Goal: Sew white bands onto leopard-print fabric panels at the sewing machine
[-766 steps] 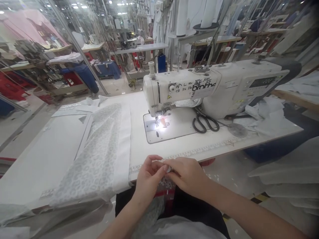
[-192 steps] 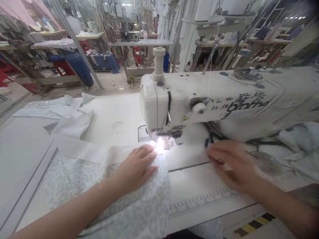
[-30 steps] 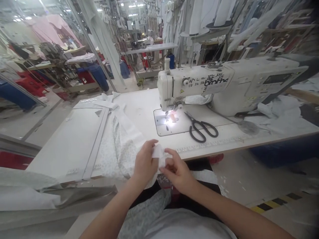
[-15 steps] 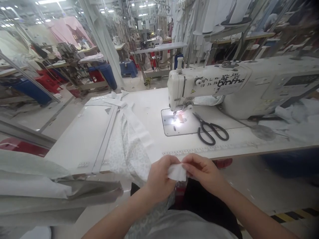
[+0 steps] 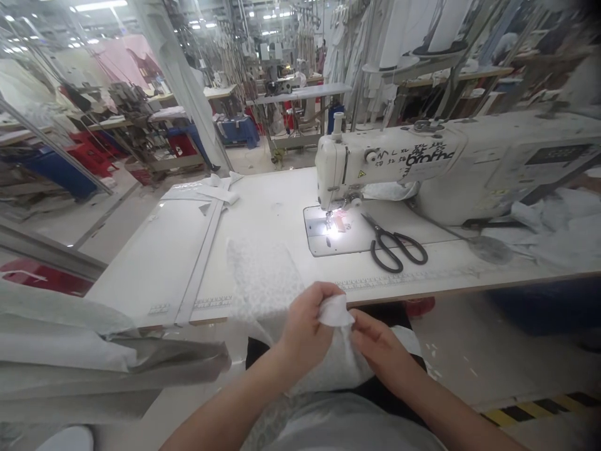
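Note:
Both hands grip a pale patterned fabric piece [image 5: 267, 269] with a plain white edge, in front of the table's near edge. My left hand [image 5: 307, 329] is closed on it, and a white folded flap stands up past the thumb. Just right and a little lower, my right hand [image 5: 378, 347] pinches the same cloth between thumb and fingers. Part of the fabric lies on the table; the rest drapes over my lap. Beyond the hands stands a white sewing machine [image 5: 385, 156], its needle area lit. Black-handled scissors [image 5: 392, 241] rest beside its plate.
White fabric strips [image 5: 218, 193] lie at the table's far left corner. Crumpled white cloth [image 5: 558, 228] sits at the right end. Grey-white cloth [image 5: 61, 351] hangs at the left. A ruler scale [image 5: 399, 279] runs along the front edge.
The fabric on the table has been drawn toward me and its long white strip has left the tabletop. More cloth now hangs below my hands. My right hand has dropped slightly.

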`<control>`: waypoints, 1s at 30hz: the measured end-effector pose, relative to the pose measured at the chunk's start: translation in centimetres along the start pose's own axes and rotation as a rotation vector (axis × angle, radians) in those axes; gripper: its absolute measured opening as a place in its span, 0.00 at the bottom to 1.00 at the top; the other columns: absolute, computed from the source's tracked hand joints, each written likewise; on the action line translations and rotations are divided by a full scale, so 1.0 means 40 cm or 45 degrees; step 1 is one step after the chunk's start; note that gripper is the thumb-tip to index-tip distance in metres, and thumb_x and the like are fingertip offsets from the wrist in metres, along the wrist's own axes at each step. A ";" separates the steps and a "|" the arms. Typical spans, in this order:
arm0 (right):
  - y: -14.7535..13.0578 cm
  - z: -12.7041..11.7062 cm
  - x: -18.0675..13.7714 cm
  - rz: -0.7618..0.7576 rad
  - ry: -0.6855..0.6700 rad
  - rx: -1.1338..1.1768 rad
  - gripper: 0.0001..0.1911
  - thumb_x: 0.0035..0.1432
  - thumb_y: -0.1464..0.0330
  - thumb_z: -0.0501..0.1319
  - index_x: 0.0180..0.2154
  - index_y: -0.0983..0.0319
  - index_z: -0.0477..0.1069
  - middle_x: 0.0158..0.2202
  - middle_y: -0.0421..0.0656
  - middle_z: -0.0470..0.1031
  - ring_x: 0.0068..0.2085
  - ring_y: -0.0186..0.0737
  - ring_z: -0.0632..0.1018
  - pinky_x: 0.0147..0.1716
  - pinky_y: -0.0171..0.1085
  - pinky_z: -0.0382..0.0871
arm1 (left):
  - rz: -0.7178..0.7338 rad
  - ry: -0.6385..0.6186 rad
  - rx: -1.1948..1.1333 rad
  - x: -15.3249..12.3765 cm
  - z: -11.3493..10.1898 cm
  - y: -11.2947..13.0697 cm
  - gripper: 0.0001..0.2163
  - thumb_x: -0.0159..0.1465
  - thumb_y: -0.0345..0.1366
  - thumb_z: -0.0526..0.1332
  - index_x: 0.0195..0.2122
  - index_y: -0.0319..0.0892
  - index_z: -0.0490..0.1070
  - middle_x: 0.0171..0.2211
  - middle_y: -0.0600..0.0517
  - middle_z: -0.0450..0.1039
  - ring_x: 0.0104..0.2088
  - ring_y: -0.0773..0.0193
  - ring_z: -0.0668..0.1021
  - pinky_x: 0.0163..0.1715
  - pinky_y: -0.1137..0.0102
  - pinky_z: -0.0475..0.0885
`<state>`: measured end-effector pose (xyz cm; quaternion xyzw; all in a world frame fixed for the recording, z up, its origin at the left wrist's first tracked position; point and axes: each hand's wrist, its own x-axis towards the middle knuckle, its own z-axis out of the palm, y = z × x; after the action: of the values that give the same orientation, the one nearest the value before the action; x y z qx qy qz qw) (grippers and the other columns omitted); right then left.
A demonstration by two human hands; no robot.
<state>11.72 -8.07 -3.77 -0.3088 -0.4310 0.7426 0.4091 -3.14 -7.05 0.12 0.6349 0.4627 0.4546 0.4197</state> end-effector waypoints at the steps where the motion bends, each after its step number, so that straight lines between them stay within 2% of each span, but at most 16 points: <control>1: -0.006 0.009 -0.005 -0.017 0.052 -0.035 0.15 0.55 0.55 0.60 0.31 0.61 0.66 0.28 0.38 0.64 0.32 0.35 0.66 0.33 0.33 0.61 | 0.008 0.041 0.070 0.009 -0.004 -0.002 0.08 0.55 0.25 0.56 0.36 0.41 0.68 0.29 0.53 0.69 0.29 0.68 0.70 0.30 0.74 0.63; 2: -0.015 0.016 -0.009 -0.040 0.131 -0.075 0.15 0.57 0.56 0.59 0.29 0.61 0.65 0.26 0.37 0.63 0.30 0.34 0.65 0.30 0.32 0.60 | -0.019 0.060 0.076 0.016 -0.007 -0.003 0.08 0.54 0.25 0.56 0.35 0.41 0.69 0.29 0.53 0.70 0.29 0.68 0.70 0.30 0.74 0.63; 4: -0.040 0.019 -0.007 -0.133 0.321 -0.220 0.18 0.60 0.56 0.55 0.25 0.61 0.61 0.22 0.36 0.59 0.25 0.32 0.61 0.25 0.31 0.57 | -0.158 0.014 -0.093 0.024 -0.010 -0.003 0.05 0.54 0.27 0.59 0.33 0.40 0.69 0.28 0.54 0.69 0.29 0.68 0.70 0.30 0.74 0.63; 6: -0.059 0.009 0.008 -0.313 0.499 -0.500 0.21 0.60 0.57 0.54 0.21 0.61 0.56 0.19 0.35 0.54 0.22 0.31 0.57 0.21 0.31 0.53 | -0.330 -0.143 -0.421 0.020 -0.007 -0.002 0.03 0.54 0.31 0.62 0.30 0.40 0.69 0.26 0.54 0.67 0.28 0.69 0.68 0.29 0.75 0.63; 7: -0.061 0.000 0.019 -0.413 0.565 -0.665 0.22 0.60 0.58 0.53 0.19 0.61 0.54 0.18 0.34 0.51 0.21 0.31 0.56 0.20 0.31 0.51 | -0.409 -0.250 -0.608 0.014 -0.004 0.000 0.05 0.55 0.34 0.63 0.29 0.39 0.69 0.26 0.54 0.65 0.27 0.70 0.68 0.29 0.75 0.63; 9: -0.048 -0.019 0.043 -0.568 0.606 -0.923 0.23 0.60 0.60 0.52 0.17 0.60 0.50 0.16 0.34 0.49 0.20 0.31 0.55 0.20 0.33 0.49 | -0.530 -0.422 -0.936 -0.003 0.003 0.001 0.11 0.54 0.41 0.64 0.27 0.38 0.68 0.25 0.54 0.63 0.26 0.71 0.67 0.28 0.74 0.63; 12: -0.011 -0.042 0.060 -0.591 0.472 -1.054 0.22 0.60 0.62 0.51 0.16 0.61 0.50 0.16 0.34 0.50 0.19 0.31 0.57 0.21 0.33 0.50 | -0.640 -0.494 -1.185 -0.026 0.003 -0.003 0.15 0.54 0.45 0.65 0.25 0.36 0.67 0.24 0.53 0.62 0.25 0.71 0.66 0.28 0.75 0.63; 15: -0.016 -0.053 0.039 -0.574 0.373 -1.058 0.16 0.61 0.63 0.51 0.22 0.61 0.60 0.20 0.36 0.59 0.23 0.34 0.64 0.24 0.33 0.58 | -0.732 -0.483 -1.110 -0.026 -0.009 -0.012 0.13 0.57 0.43 0.63 0.27 0.35 0.69 0.24 0.51 0.65 0.25 0.71 0.68 0.28 0.76 0.63; 17: -0.050 -0.054 0.015 -0.637 0.220 -1.035 0.09 0.60 0.62 0.54 0.34 0.60 0.67 0.31 0.42 0.66 0.33 0.38 0.69 0.33 0.37 0.64 | -0.759 -0.450 -1.018 -0.018 -0.015 -0.014 0.12 0.58 0.41 0.62 0.30 0.35 0.70 0.24 0.52 0.66 0.24 0.72 0.68 0.26 0.76 0.63; 18: -0.070 -0.053 0.003 -0.672 0.124 -1.031 0.09 0.59 0.62 0.55 0.39 0.59 0.67 0.37 0.44 0.67 0.38 0.41 0.70 0.38 0.39 0.65 | -0.760 -0.428 -0.990 -0.014 -0.016 -0.015 0.12 0.58 0.41 0.62 0.30 0.35 0.69 0.23 0.53 0.65 0.23 0.73 0.67 0.24 0.77 0.62; 19: -0.088 -0.051 -0.006 -0.703 0.040 -1.027 0.09 0.59 0.63 0.56 0.41 0.58 0.67 0.41 0.46 0.67 0.42 0.43 0.69 0.42 0.41 0.64 | -0.756 -0.420 -0.971 -0.011 -0.015 -0.015 0.11 0.58 0.41 0.63 0.31 0.36 0.69 0.23 0.54 0.65 0.22 0.73 0.66 0.24 0.77 0.61; 21: -0.113 -0.049 -0.018 -0.699 -0.035 -1.007 0.05 0.59 0.65 0.57 0.37 0.58 0.67 0.43 0.46 0.67 0.45 0.44 0.69 0.44 0.42 0.64 | -0.744 -0.489 -0.935 -0.011 -0.011 -0.015 0.11 0.56 0.40 0.64 0.33 0.36 0.69 0.23 0.54 0.65 0.22 0.73 0.66 0.24 0.77 0.61; 23: -0.121 -0.054 -0.023 -0.611 0.021 -0.937 0.05 0.62 0.66 0.54 0.35 0.58 0.65 0.39 0.44 0.68 0.40 0.41 0.71 0.39 0.39 0.65 | -0.726 -0.634 -0.859 -0.019 -0.019 -0.015 0.10 0.54 0.37 0.64 0.33 0.37 0.70 0.24 0.53 0.67 0.24 0.71 0.68 0.26 0.75 0.62; 25: -0.121 -0.070 -0.025 -0.529 0.208 -0.845 0.06 0.63 0.64 0.52 0.36 0.58 0.64 0.33 0.41 0.67 0.32 0.37 0.70 0.31 0.36 0.64 | -0.721 -0.717 -0.728 -0.034 -0.052 -0.017 0.06 0.53 0.34 0.64 0.30 0.37 0.70 0.25 0.53 0.68 0.25 0.70 0.70 0.28 0.74 0.64; 28: -0.125 -0.105 -0.023 -0.526 0.548 -0.762 0.07 0.63 0.61 0.52 0.36 0.57 0.62 0.27 0.37 0.62 0.26 0.34 0.64 0.24 0.32 0.59 | -0.784 -0.667 -0.580 -0.062 -0.146 -0.019 0.05 0.52 0.30 0.62 0.22 0.38 0.67 0.21 0.55 0.66 0.23 0.71 0.68 0.26 0.75 0.62; 30: -0.130 -0.119 -0.018 -0.541 0.616 -0.732 0.08 0.62 0.59 0.52 0.36 0.57 0.61 0.26 0.37 0.60 0.25 0.34 0.62 0.23 0.32 0.58 | -0.836 -0.557 -0.609 -0.085 -0.210 -0.018 0.07 0.52 0.31 0.62 0.21 0.39 0.64 0.19 0.56 0.62 0.20 0.73 0.64 0.22 0.76 0.59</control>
<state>17.69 -5.32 -1.14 -0.4799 -0.5660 0.3978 0.5396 -11.94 -9.23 0.79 0.4212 0.4220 0.2471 0.7638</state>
